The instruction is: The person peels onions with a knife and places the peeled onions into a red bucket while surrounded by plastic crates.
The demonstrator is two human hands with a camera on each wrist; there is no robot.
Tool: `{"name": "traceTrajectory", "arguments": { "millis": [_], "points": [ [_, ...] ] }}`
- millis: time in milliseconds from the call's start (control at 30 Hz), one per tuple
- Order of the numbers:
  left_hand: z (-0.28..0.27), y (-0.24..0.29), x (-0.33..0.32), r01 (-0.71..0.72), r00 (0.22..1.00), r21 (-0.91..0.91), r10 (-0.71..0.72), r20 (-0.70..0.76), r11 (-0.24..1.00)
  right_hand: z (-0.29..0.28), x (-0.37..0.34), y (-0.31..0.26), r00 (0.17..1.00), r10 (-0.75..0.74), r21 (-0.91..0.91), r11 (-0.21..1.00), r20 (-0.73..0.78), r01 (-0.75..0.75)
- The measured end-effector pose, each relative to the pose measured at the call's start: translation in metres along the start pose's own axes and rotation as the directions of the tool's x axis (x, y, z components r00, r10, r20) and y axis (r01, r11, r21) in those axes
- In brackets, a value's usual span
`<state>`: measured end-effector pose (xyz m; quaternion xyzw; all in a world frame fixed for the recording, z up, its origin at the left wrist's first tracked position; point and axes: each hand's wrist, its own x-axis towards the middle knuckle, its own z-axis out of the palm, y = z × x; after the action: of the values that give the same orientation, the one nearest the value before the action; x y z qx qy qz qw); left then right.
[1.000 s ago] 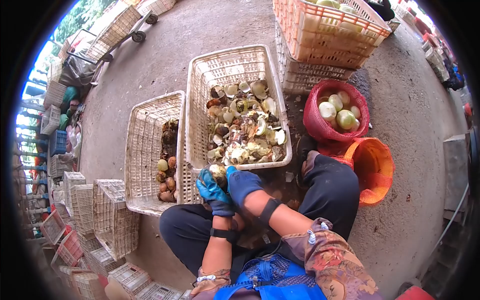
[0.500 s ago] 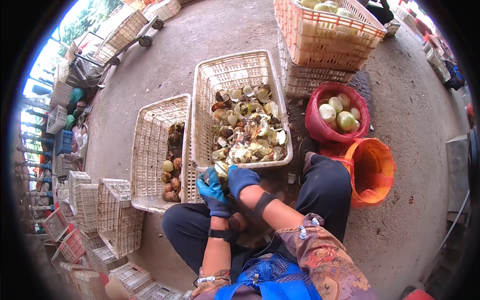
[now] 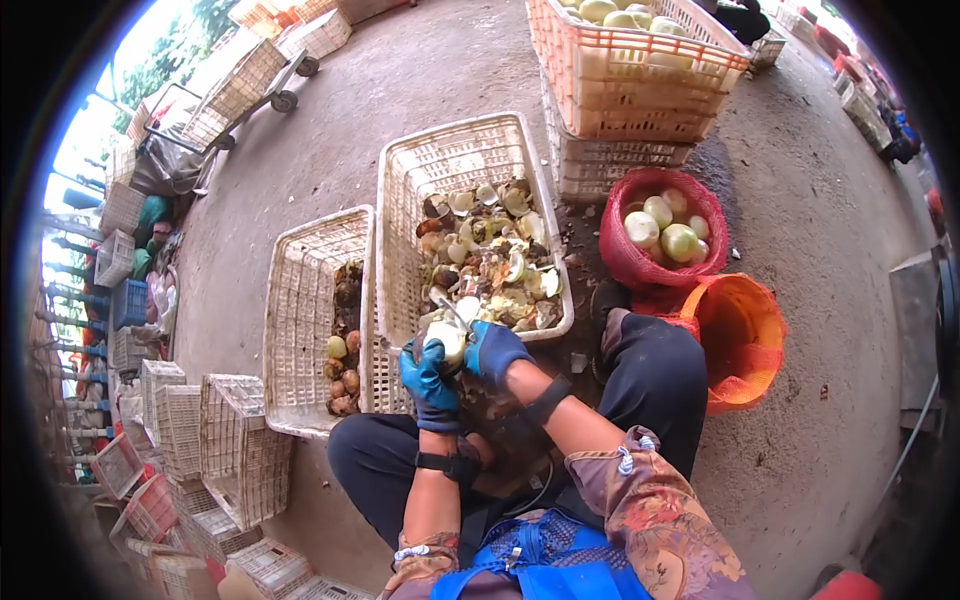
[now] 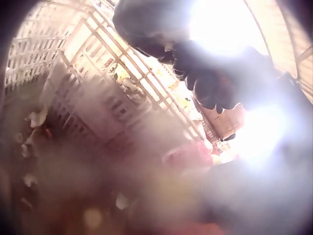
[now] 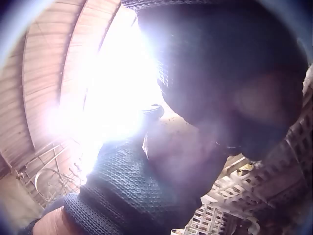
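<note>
My left hand (image 3: 431,385), in a blue work glove, grips a pale, partly peeled onion (image 3: 447,342) at the near edge of a crate of peelings. Close against the onion's right side, my gloved right hand (image 3: 497,352) holds a knife (image 3: 452,313), its thin grey blade slanting over the top of the onion. The knife's handle is hidden in that hand. In the right wrist view the onion (image 5: 176,147) lies between the left glove (image 5: 129,178) and the dark shape of the right hand (image 5: 220,68). Glare and blur cover much of the left wrist view.
Onion peelings fill part of the white crate (image 3: 391,220) ahead. A second crate (image 3: 290,330) on the left holds unpeeled onions. Peeled onions sit in a red mesh bag (image 3: 622,250) at right, beside an orange bag (image 3: 765,330). Stacked crates (image 3: 620,90) stand behind; more line the left.
The onion has turned to show a paler side, and the knife blade now shows above it. My right hand has shifted slightly right and up; the left stays around the onion.
</note>
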<state>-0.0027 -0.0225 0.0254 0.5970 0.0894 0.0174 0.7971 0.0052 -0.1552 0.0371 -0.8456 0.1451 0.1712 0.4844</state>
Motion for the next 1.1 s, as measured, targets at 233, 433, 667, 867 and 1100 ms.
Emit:
{"name": "traceTrajectory", "arguments": {
  "millis": [233, 433, 667, 867, 1100],
  "points": [
    [0.007, -0.004, 0.003, -0.245, 0.969, 0.495, 0.187, 0.164, 0.834, -0.016, 0.002, 0.019, 0.999, -0.045, 0.267, 0.963, 0.031, 0.035],
    [-0.006, 0.015, 0.004, -0.15, 0.981, 0.758, 0.003, 0.192, 0.634, -0.024, -0.013, 0.018, 0.997, -0.027, 0.098, 0.995, 0.076, 0.019],
    [-0.012, -0.006, -0.003, -0.272, 0.962, 0.65, 0.191, 0.195, 0.709, -0.013, -0.029, 0.028, 0.988, -0.106, 0.083, 0.992, 0.113, 0.097],
    [-0.023, -0.024, -0.008, -0.278, 0.96, 0.586, 0.213, 0.179, 0.761, -0.011, -0.039, 0.017, 0.984, -0.065, -0.041, 0.997, 0.164, 0.073],
    [-0.011, -0.014, -0.014, -0.239, 0.971, 0.54, 0.19, 0.146, 0.807, 0.001, -0.025, 0.024, 0.976, -0.193, -0.104, 0.974, 0.1, 0.203]
  ]
}}
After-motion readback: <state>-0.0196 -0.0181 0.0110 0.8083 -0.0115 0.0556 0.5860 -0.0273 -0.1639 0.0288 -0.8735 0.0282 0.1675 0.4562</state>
